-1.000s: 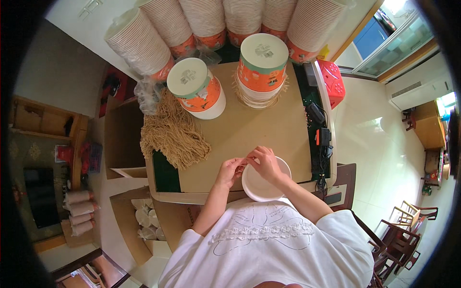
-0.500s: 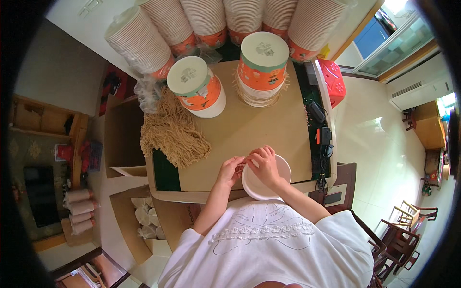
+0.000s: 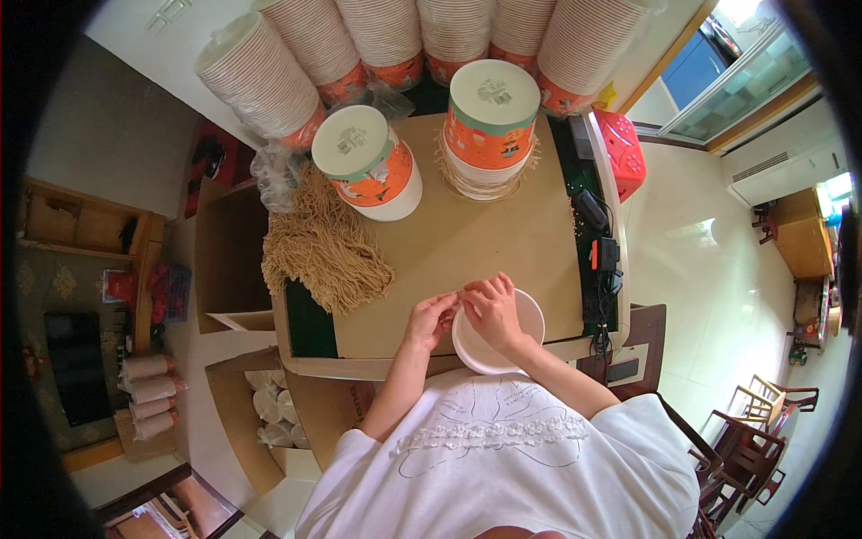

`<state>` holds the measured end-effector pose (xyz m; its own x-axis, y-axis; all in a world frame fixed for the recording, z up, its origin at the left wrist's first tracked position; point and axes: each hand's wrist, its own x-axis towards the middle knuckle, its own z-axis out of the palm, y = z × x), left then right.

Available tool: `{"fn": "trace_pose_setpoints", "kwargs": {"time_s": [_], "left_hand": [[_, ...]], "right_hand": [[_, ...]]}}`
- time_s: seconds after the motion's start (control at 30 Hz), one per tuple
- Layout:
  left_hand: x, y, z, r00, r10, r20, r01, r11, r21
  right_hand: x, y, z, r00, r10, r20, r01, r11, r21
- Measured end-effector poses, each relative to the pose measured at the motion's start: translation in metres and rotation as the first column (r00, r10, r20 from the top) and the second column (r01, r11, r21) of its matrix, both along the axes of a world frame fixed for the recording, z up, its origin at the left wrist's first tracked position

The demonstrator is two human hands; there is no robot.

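A white paper bucket [image 3: 478,352], its mouth facing up, is at the table's near edge, close against my shirt. At the far left of its rim my left hand [image 3: 433,318] is closed in a pinch. My right hand [image 3: 492,311] reaches over the mouth, and its bent fingertips meet those of the left at the rim. Whatever lies between the fingertips is too small to make out. Left of my hands a heap of tan cords [image 3: 325,247] spreads on the cardboard sheet [image 3: 431,260].
Beyond stand two upturned orange-printed buckets, a left one [image 3: 377,184] and a taller stack [image 3: 492,130] with cord ends round its base. Tall wrapped bucket stacks [image 3: 382,36] line the back. Black cables and an orange-black device [image 3: 605,255] lie along the right edge. A red stool [image 3: 620,157] stands beyond.
Almost nothing differs. My fingers shift very slightly at the rim, while the bucket stays where it was.
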<state>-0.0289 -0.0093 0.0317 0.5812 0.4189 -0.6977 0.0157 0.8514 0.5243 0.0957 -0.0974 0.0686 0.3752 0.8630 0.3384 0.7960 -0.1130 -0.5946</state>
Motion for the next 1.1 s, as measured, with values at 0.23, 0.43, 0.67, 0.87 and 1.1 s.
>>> {"fn": "trace_pose_setpoints", "kwargs": {"time_s": [0.23, 0.43, 0.67, 0.87, 1.1], "left_hand": [[-0.002, -0.001, -0.006, 0.995, -0.077, -0.063, 0.088, 0.979, 0.186], [-0.003, -0.002, -0.006, 0.995, -0.058, -0.075, 0.082, 0.923, 0.375], [-0.001, -0.004, -0.004, 0.991, -0.053, -0.127, 0.104, 0.890, 0.444], [0.004, -0.007, -0.005, 0.982, -0.012, -0.191, 0.131, 0.767, 0.628], [-0.011, 0.004, -0.009, 0.972, -0.078, -0.221, 0.185, 0.832, 0.523]], "right_hand": [[0.021, 0.008, 0.003, 0.980, 0.093, -0.174, -0.124, 0.977, -0.175], [0.026, 0.016, 0.010, 0.950, 0.100, -0.297, -0.214, 0.900, -0.380], [0.024, 0.017, 0.007, 0.950, 0.085, -0.299, -0.188, 0.924, -0.332], [0.022, 0.015, 0.009, 0.954, 0.086, -0.288, -0.190, 0.915, -0.355], [0.026, 0.013, 0.000, 0.957, 0.082, -0.278, -0.180, 0.919, -0.350]]}}
